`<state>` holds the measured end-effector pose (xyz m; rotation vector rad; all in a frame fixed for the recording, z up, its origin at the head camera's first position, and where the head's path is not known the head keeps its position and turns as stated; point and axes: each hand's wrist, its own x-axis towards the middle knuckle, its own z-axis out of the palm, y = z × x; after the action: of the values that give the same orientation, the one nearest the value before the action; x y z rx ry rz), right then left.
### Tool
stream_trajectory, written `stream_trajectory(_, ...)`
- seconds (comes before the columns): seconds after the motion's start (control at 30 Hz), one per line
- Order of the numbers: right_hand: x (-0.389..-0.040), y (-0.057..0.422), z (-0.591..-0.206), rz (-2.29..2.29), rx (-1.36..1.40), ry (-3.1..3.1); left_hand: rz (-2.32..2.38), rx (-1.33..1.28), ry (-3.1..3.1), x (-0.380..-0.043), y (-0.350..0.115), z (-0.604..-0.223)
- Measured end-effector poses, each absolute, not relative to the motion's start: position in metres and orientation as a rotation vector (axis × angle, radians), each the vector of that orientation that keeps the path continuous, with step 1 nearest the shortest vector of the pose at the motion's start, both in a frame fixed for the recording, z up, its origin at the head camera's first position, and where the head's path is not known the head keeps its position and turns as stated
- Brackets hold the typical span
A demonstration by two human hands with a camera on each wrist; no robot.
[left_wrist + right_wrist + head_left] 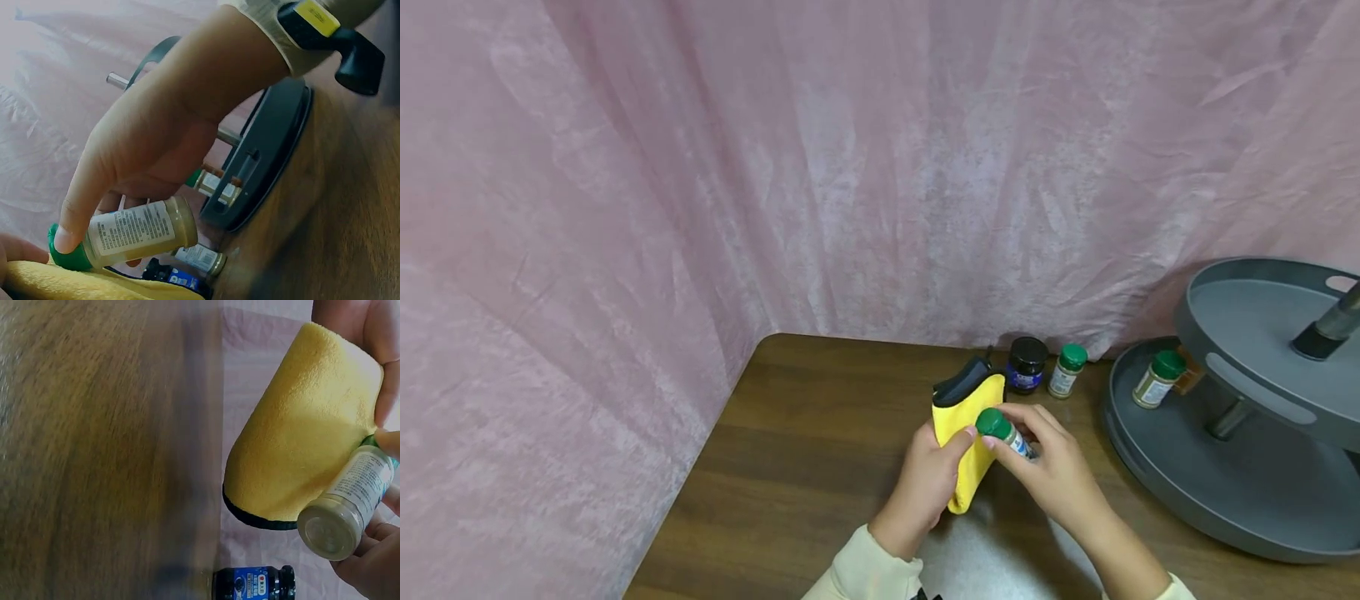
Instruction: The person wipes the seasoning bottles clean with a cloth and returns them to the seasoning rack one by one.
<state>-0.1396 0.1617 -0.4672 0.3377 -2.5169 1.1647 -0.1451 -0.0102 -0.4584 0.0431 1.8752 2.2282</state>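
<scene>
My left hand (925,477) holds a folded yellow cloth (957,419) with a dark edge, its thumb lying over the near face. In my right hand (1056,467), thumb and fingers grip a small spice jar (995,423) with a green cap. The jar (134,232) lies tilted, cap toward the cloth and base toward the right hand's side, as the left wrist view shows. Its cap meets the yellow cloth (94,282) near the left thumb. In the right wrist view the jar's clear base (328,529) faces the camera, beside the cloth (300,431).
Behind the cloth stand a black-lidded dark jar (1026,364) with a blue label and another green-capped spice jar (1067,372). A grey two-tier round rack (1225,521) fills the right side, with a green-capped jar (1158,380) on its lower tier. A pink curtain (880,167) hangs behind the wooden table (790,442).
</scene>
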Motion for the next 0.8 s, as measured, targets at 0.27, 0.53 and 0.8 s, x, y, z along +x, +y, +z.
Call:
stream_trajectory(0.27, -0.1408, 0.1606, -0.4633, 1.148, 0.289, -2.488, 2.109, 0.117, 2.087, -0.1426, -0.0089, -0.4565)
stream_trajectory(0.53, -0.1397, 0.1618, -0.4632, 1.125, 0.262, -2.473, 2.015, 0.197, 2.260, -0.1398, -0.0079, -0.4559)
stream_trajectory(0.8, -0.1431, 0.1644, -0.4657, 1.081, 0.230, -2.516, 1.916, 0.271, 2.397, -0.1394, -0.0090, -0.4576)
